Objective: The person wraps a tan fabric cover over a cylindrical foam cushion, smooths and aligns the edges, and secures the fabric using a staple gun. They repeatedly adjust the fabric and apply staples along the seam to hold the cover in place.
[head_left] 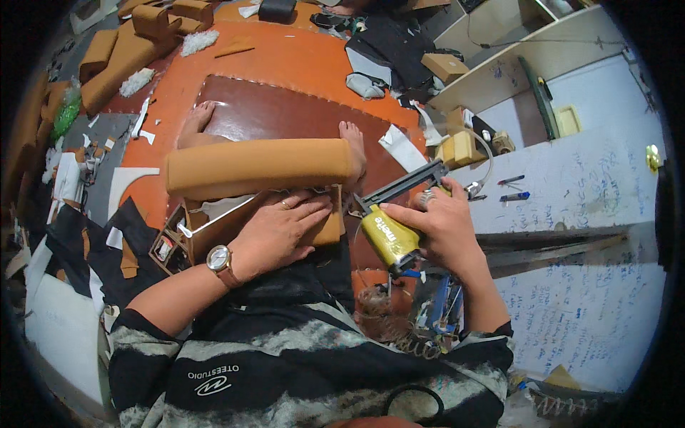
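Observation:
Across my lap lies a padded piece (260,167) covered in tan upholstery, with a wooden frame showing along its near side. My left hand (282,232) rests flat on that near side, fingers stretched and pressed on the cover's folded edge. A watch (219,258) with a brown strap is on that wrist. My right hand (446,225) is wrapped round a yellow and black pneumatic staple gun (389,235), whose long dark magazine slants up to the right. The gun's nose is just right of the padded piece; whether the two touch, I cannot tell.
Several tan padded pieces (118,68) are piled at the far left. Fabric scraps (118,242) and a clear bag with green (66,110) lie on the left. On the right, a white work surface (549,192) carries pens and a yellow block (460,148). An air hose (491,153) loops near the gun.

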`<state>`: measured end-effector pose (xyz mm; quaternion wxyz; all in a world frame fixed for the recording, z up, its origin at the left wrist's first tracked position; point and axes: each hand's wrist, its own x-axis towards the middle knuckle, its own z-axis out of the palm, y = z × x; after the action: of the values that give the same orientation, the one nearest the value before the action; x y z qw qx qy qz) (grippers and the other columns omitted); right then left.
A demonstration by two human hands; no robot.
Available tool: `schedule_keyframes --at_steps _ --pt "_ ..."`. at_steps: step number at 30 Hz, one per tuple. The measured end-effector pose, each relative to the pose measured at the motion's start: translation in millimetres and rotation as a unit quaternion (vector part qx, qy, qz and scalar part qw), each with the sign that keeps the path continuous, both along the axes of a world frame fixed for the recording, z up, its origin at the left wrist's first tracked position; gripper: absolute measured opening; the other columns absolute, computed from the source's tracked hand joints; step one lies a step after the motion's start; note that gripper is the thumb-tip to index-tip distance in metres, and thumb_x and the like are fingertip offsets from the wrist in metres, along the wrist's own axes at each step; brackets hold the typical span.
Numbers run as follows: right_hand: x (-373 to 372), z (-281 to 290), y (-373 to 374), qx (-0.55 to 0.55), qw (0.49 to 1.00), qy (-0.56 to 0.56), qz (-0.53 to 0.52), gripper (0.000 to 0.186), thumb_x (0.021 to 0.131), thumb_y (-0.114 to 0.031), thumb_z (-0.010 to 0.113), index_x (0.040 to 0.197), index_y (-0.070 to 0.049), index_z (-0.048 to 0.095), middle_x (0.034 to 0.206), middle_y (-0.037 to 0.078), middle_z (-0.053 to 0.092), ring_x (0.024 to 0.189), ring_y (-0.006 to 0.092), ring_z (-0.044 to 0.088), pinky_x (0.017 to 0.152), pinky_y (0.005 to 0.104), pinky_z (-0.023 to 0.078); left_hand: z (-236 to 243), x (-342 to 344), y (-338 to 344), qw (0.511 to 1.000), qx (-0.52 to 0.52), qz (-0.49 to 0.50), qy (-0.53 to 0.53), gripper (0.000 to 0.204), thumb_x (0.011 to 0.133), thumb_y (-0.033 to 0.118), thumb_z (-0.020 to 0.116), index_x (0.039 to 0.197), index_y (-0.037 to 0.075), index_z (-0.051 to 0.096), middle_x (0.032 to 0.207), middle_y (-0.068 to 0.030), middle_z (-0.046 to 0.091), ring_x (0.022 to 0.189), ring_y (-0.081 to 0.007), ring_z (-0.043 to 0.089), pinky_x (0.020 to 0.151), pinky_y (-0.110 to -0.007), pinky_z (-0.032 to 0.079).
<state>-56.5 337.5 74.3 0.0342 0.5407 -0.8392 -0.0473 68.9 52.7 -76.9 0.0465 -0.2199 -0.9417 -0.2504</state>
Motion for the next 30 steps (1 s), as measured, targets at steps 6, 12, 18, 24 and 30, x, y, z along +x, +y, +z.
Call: schedule_keyframes --at_steps 6,12,18,24,30 --pt "-25.1 -18.0 -21.2 0.019 0.979 -0.193 -0.061 0.062 0.067 -0.031 0.094 0.128 -0.026 0.080 0.087 0.007 0.076 0.087 0.0294 0.073 0.099 0.0455 0.047 -4.9 1.1 -1.1 1.000 0.006 0.006 -0.017 0.081 0.088 0.038 0.083 0.158 0.012 0.053 0.160 -0.0044 0.056 0.140 -0.0287 0.057 0.114 -0.040 0.052" --pt "-31.8 -26.0 -39.7 0.031 0.977 -0.203 -0.052 0.054 0.070 -0.022 0.090 0.124 -0.019 0.081 0.089 0.015 0.078 0.083 0.0366 0.074 0.082 0.0463 0.053 -1.1 2.1 -4.7 0.998 0.030 -0.004 -0.047 0.076 0.090 0.034 0.082 0.156 0.007 0.054 0.163 -0.0040 0.053 0.152 -0.0261 0.048 0.124 -0.036 0.045" --pt "-33.7 -22.7 -50.0 0.087 0.961 -0.236 -0.114 0.053 0.073 -0.023 0.090 0.125 -0.020 0.080 0.095 0.015 0.080 0.093 0.0370 0.077 0.094 0.0510 0.056 -4.2 3.8 -5.9 0.999 0.032 -0.005 -0.034 0.078 0.090 0.036 0.082 0.158 0.009 0.052 0.163 -0.0050 0.054 0.148 -0.0273 0.051 0.122 -0.038 0.046" --pt "-40.1 -8.7 -81.5 0.235 0.921 -0.247 -0.190 0.051 0.073 -0.009 0.083 0.123 -0.018 0.080 0.102 0.018 0.080 0.100 0.0391 0.078 0.092 0.0490 0.062 -3.3 4.7 -7.2 0.998 0.027 -0.013 -0.047 0.078 0.091 0.037 0.082 0.158 0.010 0.053 0.161 -0.0054 0.056 0.146 -0.0272 0.053 0.121 -0.039 0.047" --pt "-45.9 -3.1 -90.5 0.242 0.897 -0.306 -0.209 0.052 0.074 -0.006 0.087 0.124 -0.008 0.077 0.099 0.019 0.079 0.091 0.0372 0.077 0.086 0.0436 0.061 -5.7 6.7 -5.4 0.998 0.042 -0.012 -0.053 0.078 0.090 0.036 0.082 0.157 0.009 0.053 0.161 -0.0062 0.056 0.146 -0.0272 0.054 0.120 -0.039 0.048"
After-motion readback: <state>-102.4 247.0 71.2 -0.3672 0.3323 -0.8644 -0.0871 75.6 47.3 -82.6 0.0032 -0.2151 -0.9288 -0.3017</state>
